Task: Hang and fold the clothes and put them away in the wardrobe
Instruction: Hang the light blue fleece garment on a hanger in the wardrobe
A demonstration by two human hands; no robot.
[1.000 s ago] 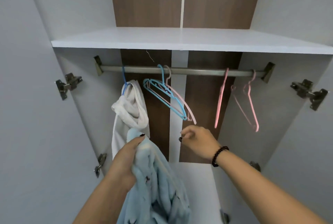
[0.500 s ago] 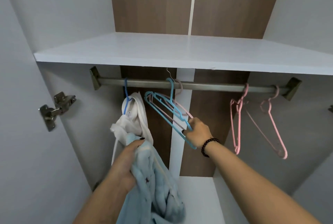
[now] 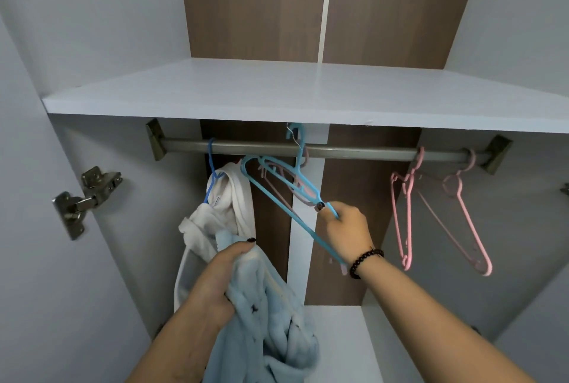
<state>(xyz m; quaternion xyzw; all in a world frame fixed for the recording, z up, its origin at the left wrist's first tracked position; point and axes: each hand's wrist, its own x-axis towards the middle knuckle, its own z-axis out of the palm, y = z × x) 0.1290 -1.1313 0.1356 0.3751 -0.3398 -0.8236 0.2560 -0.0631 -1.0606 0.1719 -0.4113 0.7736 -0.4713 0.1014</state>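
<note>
Inside the open wardrobe, a metal rail (image 3: pixel 354 151) runs under a white shelf (image 3: pixel 277 96). My right hand (image 3: pixel 348 228) grips the lower bar of a light blue hanger (image 3: pixel 277 195), whose hook sits lifted just above the rail. A pale pink hanger (image 3: pixel 300 199) hangs right behind it. My left hand (image 3: pixel 221 278) is shut on a fluffy light blue garment (image 3: pixel 271 321) that droops down. A white garment (image 3: pixel 215 222) hangs on a dark blue hanger (image 3: pixel 212 167) at the rail's left end.
Two pink hangers (image 3: pixel 400 216) (image 3: pixel 468 219) hang near the rail's right end. A metal door hinge (image 3: pixel 86 195) sticks out on the left wall. A white floor panel (image 3: pixel 335 339) lies below, and brown back panels stand behind.
My right hand reached up from below and took hold of the light blue hanger, raising its hook off the rail. My left hand kept its grip on the blue garment.
</note>
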